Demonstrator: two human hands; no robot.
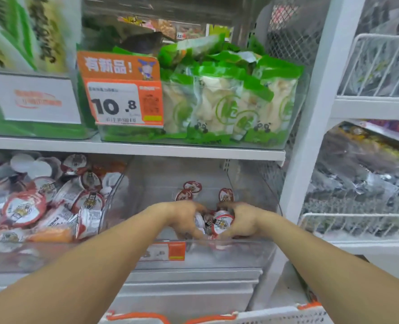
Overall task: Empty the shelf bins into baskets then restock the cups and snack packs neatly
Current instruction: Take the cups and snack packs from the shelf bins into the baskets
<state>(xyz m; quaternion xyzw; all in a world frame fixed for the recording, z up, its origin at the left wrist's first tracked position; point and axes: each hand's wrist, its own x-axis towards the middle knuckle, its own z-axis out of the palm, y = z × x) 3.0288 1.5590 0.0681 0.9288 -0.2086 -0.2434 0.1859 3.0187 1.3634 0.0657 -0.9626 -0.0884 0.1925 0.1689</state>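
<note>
Both hands, left hand (184,218) and right hand (240,220), clasp a cluster of red-rimmed, white-lidded cups (217,222) near the clear bin's (217,256) front edge.

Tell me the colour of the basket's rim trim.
Orange trim on the white basket, head view.

Red-rimmed white cup lids (222,224); green-and-white snack packs (217,101); orange price sign (121,88)

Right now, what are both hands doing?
Left hand: holds small red-and-white lidded cups.
Right hand: holds the same cluster of cups.
</note>
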